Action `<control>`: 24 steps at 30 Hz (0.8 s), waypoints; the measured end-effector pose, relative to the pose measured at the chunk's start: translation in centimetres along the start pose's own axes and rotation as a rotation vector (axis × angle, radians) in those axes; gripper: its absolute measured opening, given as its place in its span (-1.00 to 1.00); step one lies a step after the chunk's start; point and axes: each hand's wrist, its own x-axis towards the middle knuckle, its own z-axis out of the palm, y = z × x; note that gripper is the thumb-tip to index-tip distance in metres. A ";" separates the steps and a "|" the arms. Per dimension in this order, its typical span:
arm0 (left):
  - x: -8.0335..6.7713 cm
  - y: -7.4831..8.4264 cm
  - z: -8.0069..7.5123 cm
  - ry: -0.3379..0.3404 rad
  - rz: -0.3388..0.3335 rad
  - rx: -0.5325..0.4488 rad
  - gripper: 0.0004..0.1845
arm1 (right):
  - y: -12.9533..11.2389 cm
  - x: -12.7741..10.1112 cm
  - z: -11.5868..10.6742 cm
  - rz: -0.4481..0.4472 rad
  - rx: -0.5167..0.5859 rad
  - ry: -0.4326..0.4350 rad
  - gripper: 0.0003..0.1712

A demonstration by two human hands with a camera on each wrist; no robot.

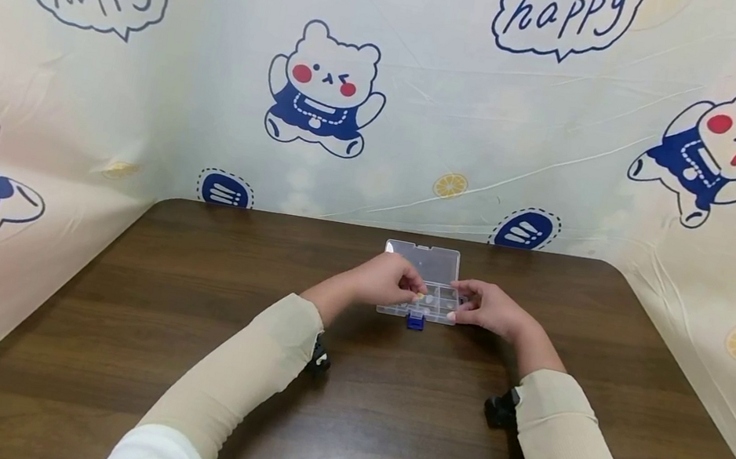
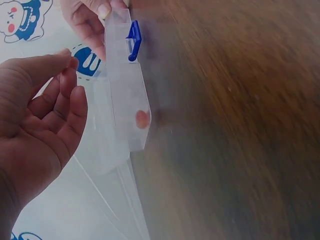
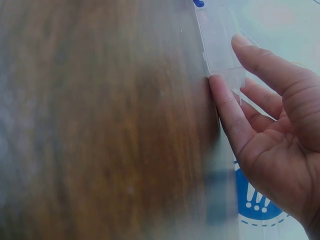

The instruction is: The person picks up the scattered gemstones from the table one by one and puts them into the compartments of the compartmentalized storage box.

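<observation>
A clear plastic compartment box (image 1: 438, 262) lies on the dark wooden table (image 1: 382, 422) with its lid folded back and a blue latch (image 1: 415, 321) at its near edge. My left hand (image 1: 411, 287) hovers over the box's left compartments with loosely curled fingers and nothing visible between them. In the left wrist view the left hand (image 2: 70, 70) is just beside the box (image 2: 125, 95), where a small orange piece (image 2: 142, 118) lies in one compartment. My right hand (image 1: 465, 307) holds the box's right end. The right wrist view shows that hand (image 3: 227, 65) with thumb and index finger on the box's end (image 3: 217, 35).
A cartoon-bear printed cloth (image 1: 325, 88) walls off the table's back and both sides. Bare wood stretches in front of the box between my forearms and out to both sides.
</observation>
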 end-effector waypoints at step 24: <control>4.2 0.1 3.0 -0.015 -0.057 0.048 -0.88 | 0.3 0.1 0.0 -0.043 -0.005 -0.016 -0.18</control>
